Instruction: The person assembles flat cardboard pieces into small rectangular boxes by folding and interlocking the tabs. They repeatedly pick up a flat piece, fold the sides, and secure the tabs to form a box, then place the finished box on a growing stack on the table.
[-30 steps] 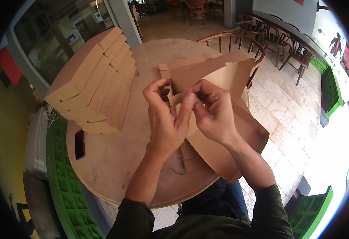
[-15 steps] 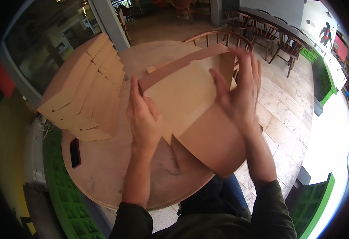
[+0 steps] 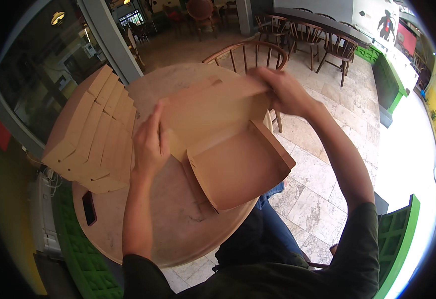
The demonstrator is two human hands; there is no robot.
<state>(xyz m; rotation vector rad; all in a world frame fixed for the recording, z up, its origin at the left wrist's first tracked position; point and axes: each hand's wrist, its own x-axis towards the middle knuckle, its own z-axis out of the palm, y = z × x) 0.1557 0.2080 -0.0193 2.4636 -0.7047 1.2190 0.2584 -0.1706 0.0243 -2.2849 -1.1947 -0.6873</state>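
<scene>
A brown cardboard box (image 3: 240, 169) lies open on the round table (image 3: 163, 229), its tray part toward me with raised side walls. Its lid stands up on the far side, slightly smeared by motion. At the lid's left side, my left hand (image 3: 150, 142) grips the edge, thumb and fingers closed around the board. My right hand (image 3: 285, 92) is closed over the lid's far right corner, fingertips partly hidden behind it. To the left stands a stack of several closed boxes (image 3: 91, 134) of the same brown cardboard.
A dark phone (image 3: 89, 208) lies near the table's left edge. One wooden chair (image 3: 248, 52) stands just behind the table. Farther right are a long dark table (image 3: 322, 22) with chairs and a green planter (image 3: 394, 84). A glass partition rises behind the stack.
The box has opened out: its tray part has swung up from hanging folded down and its walls now stand. My right hand has moved to the lid's far corner.
</scene>
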